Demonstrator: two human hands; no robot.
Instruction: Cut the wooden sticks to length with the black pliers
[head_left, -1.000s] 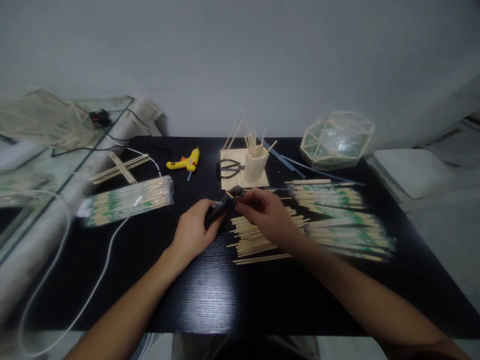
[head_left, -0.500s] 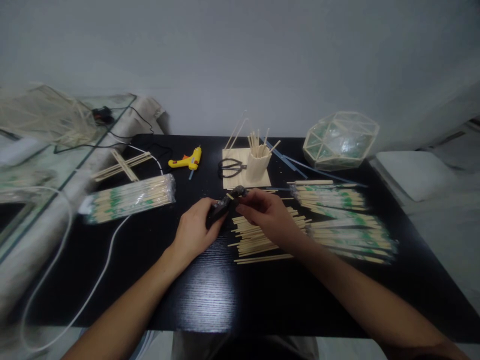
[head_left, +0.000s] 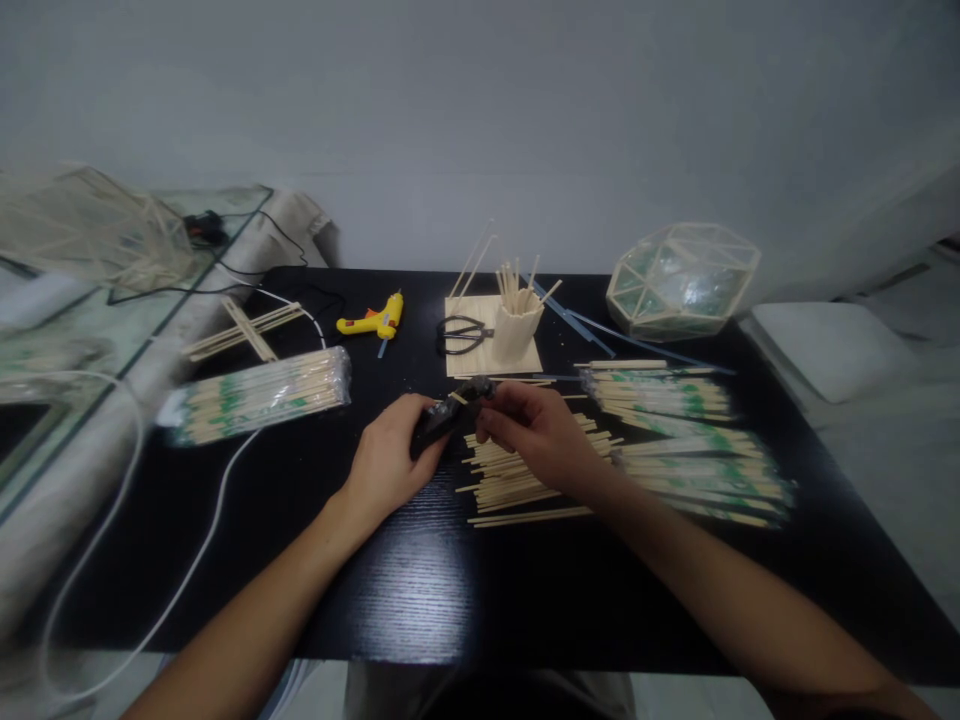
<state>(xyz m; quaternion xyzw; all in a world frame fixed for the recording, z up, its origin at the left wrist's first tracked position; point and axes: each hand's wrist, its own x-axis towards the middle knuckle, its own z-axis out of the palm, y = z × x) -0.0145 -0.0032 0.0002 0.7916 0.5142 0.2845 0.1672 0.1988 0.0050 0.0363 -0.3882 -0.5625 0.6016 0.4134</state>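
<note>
Black and compact, a hand tool [head_left: 433, 422] sits clasped in the left hand [head_left: 388, 445] of a person seated at a dark bench [head_left: 540, 600], its lower part inside the grip between thumb and fingers, its head jutting out beyond them toward the right hand [head_left: 540, 430]. A short pale stick piece [head_left: 457, 397] shows at the tool's head, just outside the left grip. The right hand's thumb and fingers are drawn together just beside that end; whether they pinch anything cannot be told. Both hands work around the middle of the bench. Loose wooden sticks [head_left: 510, 485] lie in a spread pile beneath and beside the right hand, with wrapped bundles [head_left: 694, 465] farther toward the right edge. Near the far edge, a wooden cup [head_left: 516, 335] packed with sticks stands on a pale board [head_left: 469, 365], black-handled scissors [head_left: 461, 337] beside it; a yellow glue gun [head_left: 373, 318] lies to their left. A faceted frame [head_left: 682, 285] occupies the far right corner. Toward the left edge, a plastic-wrapped pack of sticks [head_left: 262, 395] lies near a white cable [head_left: 219, 512], which loops over to the near left corner.
</note>
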